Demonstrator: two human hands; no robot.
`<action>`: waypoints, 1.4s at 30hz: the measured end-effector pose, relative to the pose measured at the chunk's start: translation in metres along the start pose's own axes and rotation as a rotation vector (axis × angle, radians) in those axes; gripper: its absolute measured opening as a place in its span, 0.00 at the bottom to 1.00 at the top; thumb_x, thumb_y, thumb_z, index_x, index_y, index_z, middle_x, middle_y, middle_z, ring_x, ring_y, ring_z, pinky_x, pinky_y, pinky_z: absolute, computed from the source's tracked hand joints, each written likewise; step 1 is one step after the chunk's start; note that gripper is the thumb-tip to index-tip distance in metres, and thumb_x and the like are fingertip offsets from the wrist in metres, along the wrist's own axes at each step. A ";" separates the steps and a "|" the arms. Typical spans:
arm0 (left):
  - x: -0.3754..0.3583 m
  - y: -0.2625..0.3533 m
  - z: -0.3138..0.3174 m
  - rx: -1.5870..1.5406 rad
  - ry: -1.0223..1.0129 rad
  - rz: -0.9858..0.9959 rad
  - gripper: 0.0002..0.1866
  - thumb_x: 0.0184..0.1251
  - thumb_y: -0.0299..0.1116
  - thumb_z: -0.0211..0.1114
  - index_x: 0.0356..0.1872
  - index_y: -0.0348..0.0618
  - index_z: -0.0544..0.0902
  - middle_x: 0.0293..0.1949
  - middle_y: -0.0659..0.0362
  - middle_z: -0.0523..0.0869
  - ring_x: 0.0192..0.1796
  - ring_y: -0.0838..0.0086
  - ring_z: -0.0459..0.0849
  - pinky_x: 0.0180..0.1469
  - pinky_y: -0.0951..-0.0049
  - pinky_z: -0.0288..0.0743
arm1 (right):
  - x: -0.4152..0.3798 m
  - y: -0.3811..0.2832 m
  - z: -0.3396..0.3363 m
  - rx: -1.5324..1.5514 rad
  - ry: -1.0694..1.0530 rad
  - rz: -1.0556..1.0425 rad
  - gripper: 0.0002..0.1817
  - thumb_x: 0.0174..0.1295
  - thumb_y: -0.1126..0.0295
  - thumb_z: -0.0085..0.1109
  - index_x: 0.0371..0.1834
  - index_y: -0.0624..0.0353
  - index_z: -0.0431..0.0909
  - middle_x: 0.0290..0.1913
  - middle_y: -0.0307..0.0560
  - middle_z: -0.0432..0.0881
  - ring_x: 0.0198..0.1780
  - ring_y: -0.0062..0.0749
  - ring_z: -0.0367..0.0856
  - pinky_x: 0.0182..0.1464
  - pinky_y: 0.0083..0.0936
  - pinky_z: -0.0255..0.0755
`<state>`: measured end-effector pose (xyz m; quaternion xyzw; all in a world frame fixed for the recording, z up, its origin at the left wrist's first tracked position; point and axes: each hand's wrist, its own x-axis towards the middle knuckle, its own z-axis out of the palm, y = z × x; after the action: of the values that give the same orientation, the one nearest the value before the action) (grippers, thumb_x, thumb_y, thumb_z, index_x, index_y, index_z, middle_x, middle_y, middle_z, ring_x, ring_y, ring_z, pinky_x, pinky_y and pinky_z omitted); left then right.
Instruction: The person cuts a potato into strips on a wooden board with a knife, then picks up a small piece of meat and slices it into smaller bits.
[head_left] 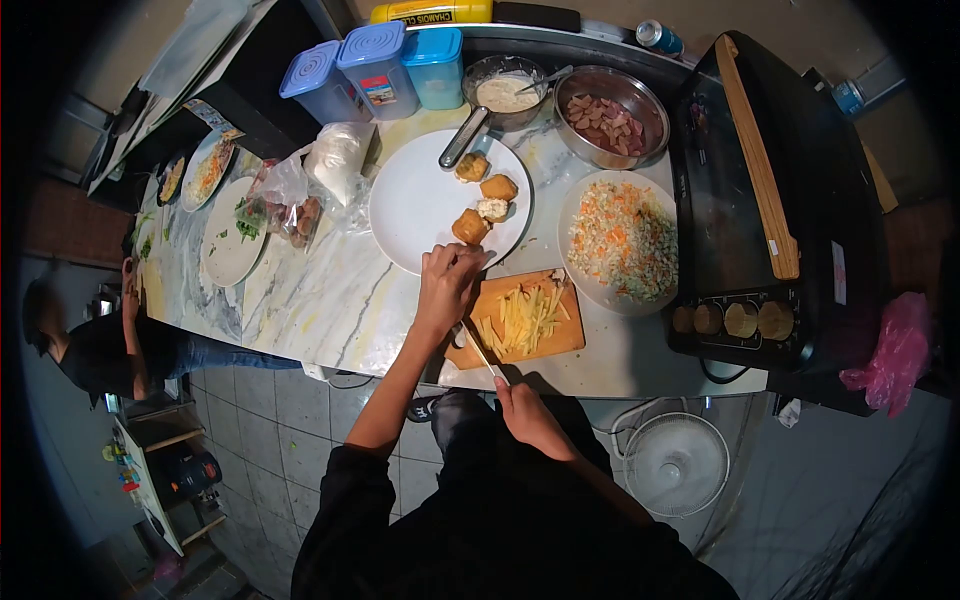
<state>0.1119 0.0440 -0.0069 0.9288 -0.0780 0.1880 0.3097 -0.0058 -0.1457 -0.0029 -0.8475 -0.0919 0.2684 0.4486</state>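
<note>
My left hand [450,285] reaches over the near rim of a large white plate [405,205], fingers bent together. Its fingertips are right at the lowest browned, fried-looking cube [470,227]; what they hold, if anything, is hidden. Several such pieces lie in a line on the plate's right side, one with a pale filling [492,209] showing. A grey-handled utensil [464,138] rests across the far rim. My right hand [532,418] is closed around the handle of a knife [484,352], whose blade points away over a wooden cutting board [560,338] with pale yellow strips [528,318].
Right of the board stand a plate of shredded vegetables [622,240], a steel bowl of sliced meat [610,120] and a black toaster oven [740,200]. Behind are a bowl of creamy mix [508,92] and lidded tubs [378,70]. Another person [110,345] stands at far left.
</note>
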 end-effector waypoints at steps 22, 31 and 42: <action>-0.006 0.013 -0.006 0.151 0.128 -0.027 0.18 0.48 0.20 0.65 0.43 0.47 0.83 0.36 0.59 0.76 0.38 0.65 0.72 0.42 0.67 0.61 | 0.003 0.013 0.012 0.001 0.006 -0.035 0.31 0.71 0.56 0.40 0.17 0.74 0.70 0.21 0.72 0.73 0.32 0.67 0.75 0.30 0.49 0.69; -0.071 0.059 -0.016 -0.294 0.577 -0.749 0.11 0.65 0.27 0.60 0.47 0.37 0.79 0.31 0.60 0.78 0.26 0.84 0.70 0.27 0.81 0.66 | 0.015 0.033 0.009 0.072 -0.037 -0.139 0.36 0.71 0.50 0.36 0.15 0.74 0.69 0.11 0.65 0.70 0.16 0.57 0.74 0.21 0.42 0.69; -0.102 0.073 -0.009 -0.475 0.191 -0.741 0.15 0.62 0.21 0.62 0.50 0.32 0.76 0.35 0.60 0.79 0.35 0.80 0.81 0.38 0.80 0.77 | 0.018 0.019 -0.011 0.279 -0.331 0.176 0.37 0.71 0.49 0.35 0.10 0.68 0.65 0.07 0.53 0.66 0.07 0.41 0.70 0.12 0.35 0.62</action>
<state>-0.0032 -0.0059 -0.0009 0.7757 0.2478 0.1263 0.5665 0.0137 -0.1572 -0.0203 -0.7266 -0.0520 0.4518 0.5150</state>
